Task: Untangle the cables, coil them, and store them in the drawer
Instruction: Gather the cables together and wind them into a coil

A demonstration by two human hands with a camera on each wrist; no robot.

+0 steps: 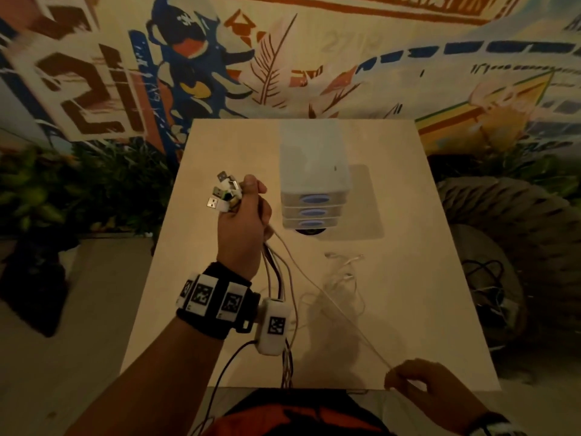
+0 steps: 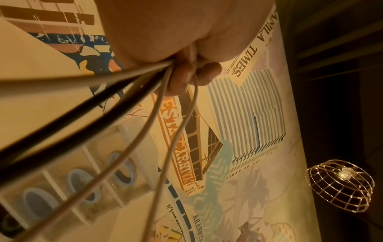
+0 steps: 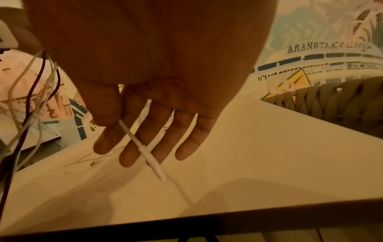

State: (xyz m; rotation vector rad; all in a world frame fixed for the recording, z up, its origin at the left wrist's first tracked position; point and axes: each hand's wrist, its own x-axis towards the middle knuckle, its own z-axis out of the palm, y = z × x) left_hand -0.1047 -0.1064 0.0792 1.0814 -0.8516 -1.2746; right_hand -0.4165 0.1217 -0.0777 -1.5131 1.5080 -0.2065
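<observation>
My left hand [image 1: 243,212] is raised over the table and grips a bundle of several cables, with USB plugs [image 1: 224,191] fanning out above the fist. White and black cables [image 1: 276,278] hang below it [image 2: 145,101]. One thin white cable [image 1: 339,309] runs taut from the left fist to my right hand [image 1: 418,383] at the table's near edge. In the right wrist view the thumb [image 3: 105,106] pinches that cable against the fingers, and its small plug [image 3: 159,173] sticks out past them. A translucent three-drawer unit [image 1: 314,171] with blue handles stands at the back, all drawers closed.
A loose white cable [image 1: 344,272] lies on the pale table [image 1: 408,215] in front of the drawers. A woven chair [image 1: 509,234] with dark cables on its seat stands to the right. Plants lie to the left, a mural wall behind.
</observation>
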